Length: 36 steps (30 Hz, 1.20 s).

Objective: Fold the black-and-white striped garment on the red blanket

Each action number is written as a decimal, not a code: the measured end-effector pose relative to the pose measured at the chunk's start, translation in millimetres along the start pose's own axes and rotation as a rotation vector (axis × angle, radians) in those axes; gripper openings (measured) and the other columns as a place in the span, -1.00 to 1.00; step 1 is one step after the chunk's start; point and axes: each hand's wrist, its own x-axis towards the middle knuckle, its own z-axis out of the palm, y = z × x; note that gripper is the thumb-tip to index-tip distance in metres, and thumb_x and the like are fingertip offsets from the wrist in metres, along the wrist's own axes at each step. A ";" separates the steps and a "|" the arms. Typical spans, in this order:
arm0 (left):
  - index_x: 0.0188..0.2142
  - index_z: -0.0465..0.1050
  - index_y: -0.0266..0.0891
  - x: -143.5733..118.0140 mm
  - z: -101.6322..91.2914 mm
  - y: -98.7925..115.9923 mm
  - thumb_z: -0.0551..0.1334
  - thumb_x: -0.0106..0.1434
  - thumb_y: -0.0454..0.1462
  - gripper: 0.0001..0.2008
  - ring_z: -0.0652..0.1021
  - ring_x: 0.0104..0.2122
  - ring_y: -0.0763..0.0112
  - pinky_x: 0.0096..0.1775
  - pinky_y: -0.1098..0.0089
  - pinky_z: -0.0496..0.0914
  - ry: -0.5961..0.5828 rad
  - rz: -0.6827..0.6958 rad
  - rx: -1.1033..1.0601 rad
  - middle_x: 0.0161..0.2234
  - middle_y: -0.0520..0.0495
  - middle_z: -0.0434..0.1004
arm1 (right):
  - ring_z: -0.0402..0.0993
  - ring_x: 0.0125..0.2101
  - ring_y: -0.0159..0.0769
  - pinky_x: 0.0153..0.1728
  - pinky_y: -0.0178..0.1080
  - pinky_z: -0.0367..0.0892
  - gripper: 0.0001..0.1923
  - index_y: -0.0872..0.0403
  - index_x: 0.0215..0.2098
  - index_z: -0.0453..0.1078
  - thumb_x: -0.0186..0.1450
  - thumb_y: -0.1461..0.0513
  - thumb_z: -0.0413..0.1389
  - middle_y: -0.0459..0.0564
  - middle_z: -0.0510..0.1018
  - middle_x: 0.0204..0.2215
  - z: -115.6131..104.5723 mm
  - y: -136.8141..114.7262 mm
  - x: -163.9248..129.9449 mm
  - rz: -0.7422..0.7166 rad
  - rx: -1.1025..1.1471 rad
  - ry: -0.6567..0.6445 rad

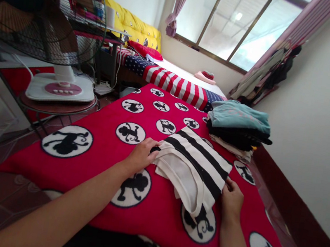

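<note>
A: The striped shirt (196,166) lies partly folded on the red monkey-print blanket (101,147), near the middle, in front of the person.

B: And the hands?

A: The left hand (141,155) has its fingers closed over the shirt's left edge; the right hand (232,197) pinches the right edge, at the lower corner.

B: How far along does it look?

A: The shirt is doubled over but the white layers bulge unevenly, so the fold seems unfinished. A stack of folded clothes (238,129) sits further back on the right, apart from the shirt, which suggests several pieces are already done.
</note>
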 end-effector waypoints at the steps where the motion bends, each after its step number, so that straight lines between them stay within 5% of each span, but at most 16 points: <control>1: -0.13 0.44 -0.27 0.0 0.0 -0.1 0.20 0.20 -0.40 -0.78 0.50 -0.13 0.27 -0.02 0.25 0.39 0.001 0.002 -0.001 -0.20 -0.12 0.48 | 0.55 -0.23 0.00 -0.18 -0.10 0.42 -0.45 0.23 -0.12 0.50 -0.03 0.11 0.12 0.22 0.62 -0.27 0.0 -0.3 -0.1 0.001 0.000 0.001; 36: -0.10 0.43 -0.24 -2.6 -1.6 2.2 0.20 0.22 -0.38 -0.76 0.48 -0.10 0.24 0.00 0.22 0.38 -0.018 0.034 0.039 -0.17 -0.11 0.47 | 0.55 -0.23 0.02 -0.14 -0.03 0.41 -0.46 0.19 -0.13 0.51 -0.04 0.09 0.15 0.20 0.62 -0.26 0.5 7.7 2.1 -0.027 0.031 0.009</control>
